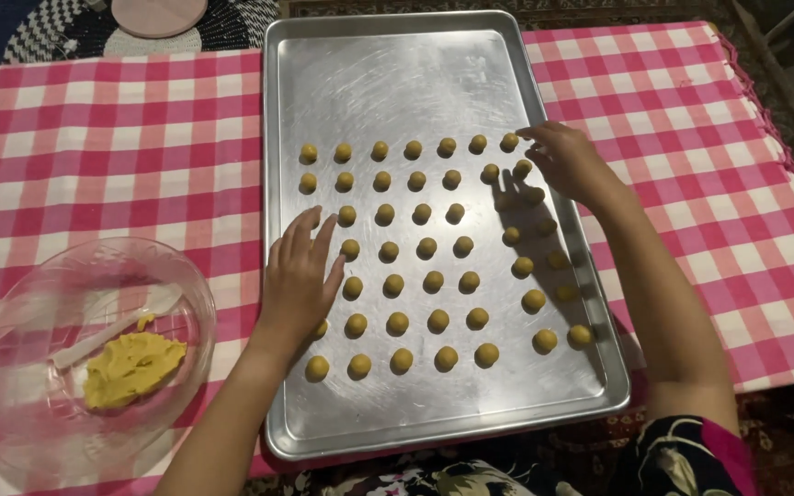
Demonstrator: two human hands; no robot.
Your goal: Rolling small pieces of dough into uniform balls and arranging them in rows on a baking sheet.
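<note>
Small round yellow dough balls (427,246) line the metal tray (369,73) in rows.

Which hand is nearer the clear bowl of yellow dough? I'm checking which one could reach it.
Left. The left hand lies flat on the baking tray's left side, just right of the clear bowl. The right hand is at the dough balls near the tray's far right edge.

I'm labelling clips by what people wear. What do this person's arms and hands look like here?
Both forearms are bare, with no sleeves reaching them. The left hand and right hand show no gloves, and no rings, bracelets or watch can be made out. At the bottom edge, a dark floral-patterned garment with pink trim shows.
</note>
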